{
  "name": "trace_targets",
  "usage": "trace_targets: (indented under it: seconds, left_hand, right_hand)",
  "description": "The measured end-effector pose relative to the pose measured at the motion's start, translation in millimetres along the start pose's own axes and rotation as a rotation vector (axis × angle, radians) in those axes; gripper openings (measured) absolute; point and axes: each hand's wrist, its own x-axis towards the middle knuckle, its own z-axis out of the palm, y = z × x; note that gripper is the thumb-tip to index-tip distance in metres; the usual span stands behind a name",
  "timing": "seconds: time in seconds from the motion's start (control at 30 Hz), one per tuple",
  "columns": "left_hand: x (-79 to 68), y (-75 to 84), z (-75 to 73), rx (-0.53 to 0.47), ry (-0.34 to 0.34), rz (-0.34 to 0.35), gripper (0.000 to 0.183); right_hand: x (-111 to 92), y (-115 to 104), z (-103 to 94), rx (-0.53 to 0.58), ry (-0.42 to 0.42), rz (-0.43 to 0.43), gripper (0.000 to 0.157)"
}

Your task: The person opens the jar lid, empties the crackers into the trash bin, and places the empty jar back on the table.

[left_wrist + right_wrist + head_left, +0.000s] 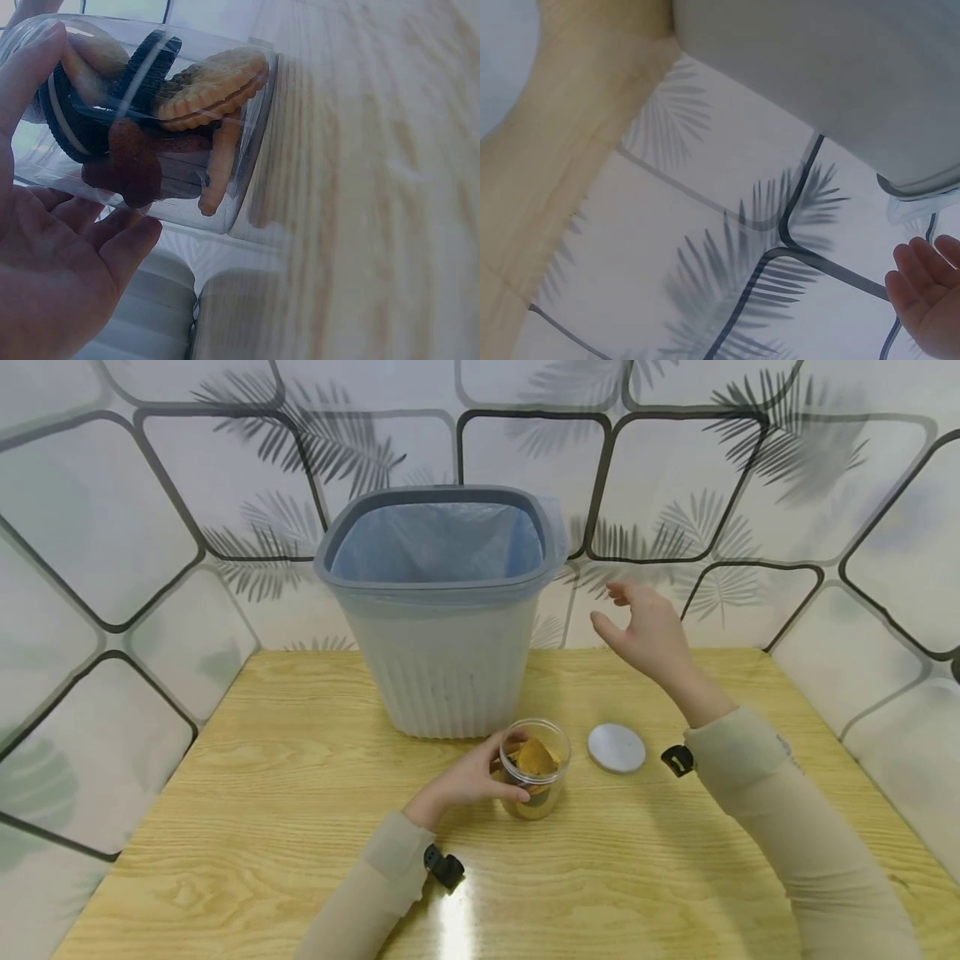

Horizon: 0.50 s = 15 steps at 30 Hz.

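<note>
My left hand point(468, 777) grips the side of a clear plastic jar point(542, 806) that stands lidless on the table, its thumb round the near side. Inside, the left wrist view shows a sandwich biscuit point(214, 86) with a scalloped edge, dark cream-filled cookies point(142, 75) and a reddish-brown piece point(127, 161). To the right of the bin's rim, my right hand point(648, 631) is raised above the table. Its fingers are relaxed and apart from the thumb, with nothing held. A round white lid point(617, 747) lies right of the jar.
Just behind the jar stands a tall white ribbed bin point(450, 668) with a grey-blue rim, lined with a clear bag point(450, 539). The wooden table point(285, 793) meets leaf-patterned walls point(532, 452) at the back and sides.
</note>
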Motion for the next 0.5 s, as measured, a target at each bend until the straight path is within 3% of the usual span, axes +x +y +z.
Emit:
trace_targets:
  seconds: [0.17,0.4,0.5]
  left_hand:
    - [-0.3,3.3,-0.1,-0.007,-0.007,-0.001,0.082]
    - [-6.8,28.4,0.1,-0.013,-0.015,-0.013,0.079]
    - [-7.8,30.7,0.6,-0.012,-0.012,-0.018,0.079]
  right_hand:
    - [7.8,-6.1,-7.4,0.064,0.004,0.006,0.044]
    - [20.0,-11.4,-11.4,0.177,-0.015,0.057,0.044]
    - [24.8,-13.2,-10.4,0.225,-0.035,0.093,0.046]
